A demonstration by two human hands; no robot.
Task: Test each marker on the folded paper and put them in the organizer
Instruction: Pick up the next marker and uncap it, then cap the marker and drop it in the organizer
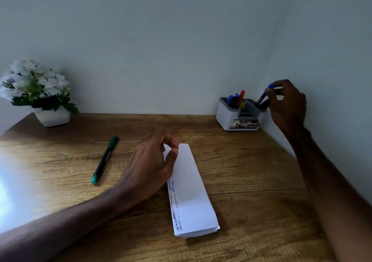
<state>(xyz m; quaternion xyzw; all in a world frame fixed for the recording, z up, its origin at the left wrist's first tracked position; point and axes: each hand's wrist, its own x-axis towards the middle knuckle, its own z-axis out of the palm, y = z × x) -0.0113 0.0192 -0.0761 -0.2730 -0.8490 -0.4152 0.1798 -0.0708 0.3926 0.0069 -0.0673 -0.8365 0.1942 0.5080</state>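
Wooden desk (251, 171) against pale wall (161, 40)

We seem to be at a home desk. We see a wooden tabletop (251, 181), a potted flower arrangement (38, 92) and a pen organizer (239, 114) against plain walls.

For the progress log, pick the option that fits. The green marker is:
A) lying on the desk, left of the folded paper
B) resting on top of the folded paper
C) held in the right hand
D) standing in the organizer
A: the green marker lies flat on the wooden desk, left of the folded paper. The right hand holds a blue marker at the organizer.
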